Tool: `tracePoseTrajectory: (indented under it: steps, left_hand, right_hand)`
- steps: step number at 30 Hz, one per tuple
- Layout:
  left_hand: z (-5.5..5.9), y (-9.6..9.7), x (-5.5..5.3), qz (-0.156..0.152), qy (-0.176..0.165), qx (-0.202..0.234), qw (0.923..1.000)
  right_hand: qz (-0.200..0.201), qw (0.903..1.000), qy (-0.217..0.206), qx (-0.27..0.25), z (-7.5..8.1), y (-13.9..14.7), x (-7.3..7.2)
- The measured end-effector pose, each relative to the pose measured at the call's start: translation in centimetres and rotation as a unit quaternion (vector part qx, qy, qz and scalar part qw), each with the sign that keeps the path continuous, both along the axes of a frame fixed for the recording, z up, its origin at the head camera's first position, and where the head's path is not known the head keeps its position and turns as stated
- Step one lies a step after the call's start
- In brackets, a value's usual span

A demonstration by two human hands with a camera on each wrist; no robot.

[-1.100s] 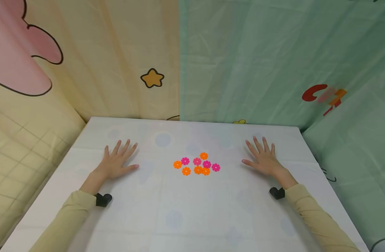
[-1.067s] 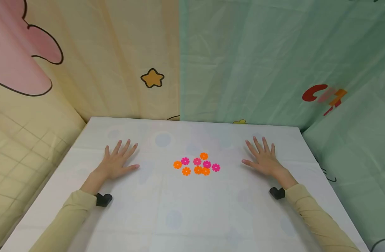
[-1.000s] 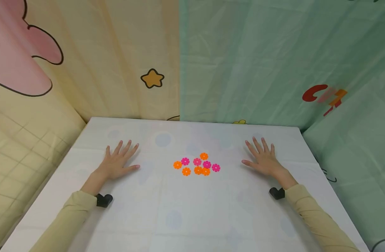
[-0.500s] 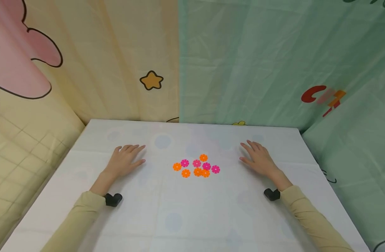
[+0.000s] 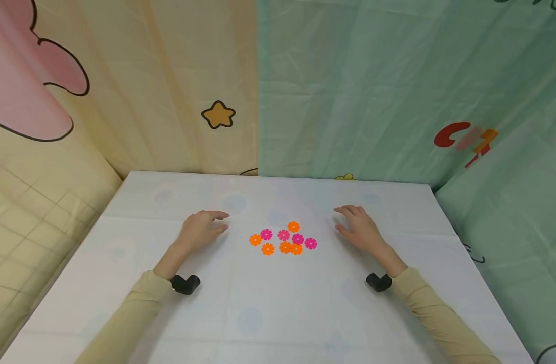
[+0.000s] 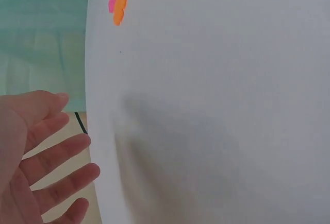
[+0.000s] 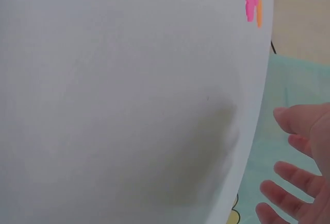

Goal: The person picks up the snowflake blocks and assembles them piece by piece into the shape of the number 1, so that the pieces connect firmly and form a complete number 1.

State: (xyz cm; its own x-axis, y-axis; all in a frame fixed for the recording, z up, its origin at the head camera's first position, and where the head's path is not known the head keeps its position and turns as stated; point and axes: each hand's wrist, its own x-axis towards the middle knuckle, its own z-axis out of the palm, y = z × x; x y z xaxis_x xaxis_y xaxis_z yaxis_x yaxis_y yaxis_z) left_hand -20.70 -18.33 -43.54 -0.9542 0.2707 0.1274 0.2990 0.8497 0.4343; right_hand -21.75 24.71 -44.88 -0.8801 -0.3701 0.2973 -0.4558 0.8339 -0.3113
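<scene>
The left arm (image 5: 130, 316) and the right arm (image 5: 442, 316) reach forward and slant inward toward each other. The left hand (image 5: 200, 231) is relaxed, its thumb (image 6: 41, 104) set apart from 4 slightly bent, spaced fingers (image 6: 67, 186). Well apart from it, the right hand (image 5: 362, 231) takes a similar pose: thumb (image 7: 299, 119) separate, 4 fingers (image 7: 299, 177) spaced and gently curved.

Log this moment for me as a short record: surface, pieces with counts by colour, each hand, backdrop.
Surface: white table
Orange discs: five
Pink discs: four
Layout: loose cluster, between the hands
Left hand: holds nothing, fingers relaxed; nearest piece an orange disc
Right hand: holds nothing, fingers relaxed; nearest piece a pink disc
Contact: neither hand touches a disc
Backdrop: yellow curtain and green curtain
</scene>
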Motion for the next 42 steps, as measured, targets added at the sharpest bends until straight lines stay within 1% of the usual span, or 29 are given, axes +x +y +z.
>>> tracePoseTrajectory:
  steps: [3,6,7,12,16,19,21,24,27,30,34,37,42]
  left_hand:
    - [0.1,1.1,0.0,0.014,-0.044,0.032,0.9984]
    - [-0.1,2.0,-0.1,0.023,-0.067,0.051,0.9962]
    - [-0.2,2.3,-0.1,0.025,-0.072,0.056,0.9955]
    - [-0.5,3.6,0.0,0.020,-0.087,0.087,0.9922]
    - [-0.7,4.3,0.0,0.016,-0.100,0.112,0.9885]
    - [-1.0,4.7,-0.1,0.015,-0.107,0.123,0.9865]
    - [-1.2,5.0,-0.2,0.020,-0.116,0.127,0.9849]
    - [-1.4,5.5,-0.2,0.021,-0.126,0.122,0.9844]
    - [-1.3,6.1,-0.1,0.027,-0.134,0.116,0.9838]
    - [-1.1,6.7,0.1,0.028,-0.130,0.102,0.9858]
    - [-1.1,7.4,0.5,0.031,-0.112,0.064,0.9912]
    - [-1.2,7.7,0.7,0.037,-0.105,0.043,0.9928]
    - [-1.6,7.9,0.6,0.048,-0.111,0.037,0.9919]
  right_hand:
    - [-0.006,0.9995,-0.016,-0.025,0.0,-0.7,0.2]
    - [-0.016,0.9981,-0.041,-0.043,0.0,-1.4,0.4]
    - [-0.018,0.9975,-0.050,-0.047,-0.1,-1.6,0.4]
    - [-0.019,0.9923,-0.092,-0.081,-0.3,-2.5,0.7]
    - [-0.023,0.9849,-0.125,-0.118,-0.6,-3.0,0.7]
    - [-0.025,0.9797,-0.148,-0.133,-0.7,-3.5,0.8]
    - [-0.023,0.9774,-0.160,-0.137,-0.8,-3.7,0.9]
    - [-0.016,0.9742,-0.175,-0.141,-0.8,-4.1,1.0]
    - [-0.011,0.9708,-0.194,-0.141,-0.8,-4.5,1.1]
    - [-0.015,0.9658,-0.217,-0.141,-0.8,-4.9,1.1]
    - [-0.020,0.9595,-0.245,-0.138,-0.9,-5.2,1.1]
    - [-0.021,0.9581,-0.251,-0.137,-1.0,-5.3,1.2]
    - [-0.021,0.9594,-0.248,-0.134,-1.1,-5.4,1.3]
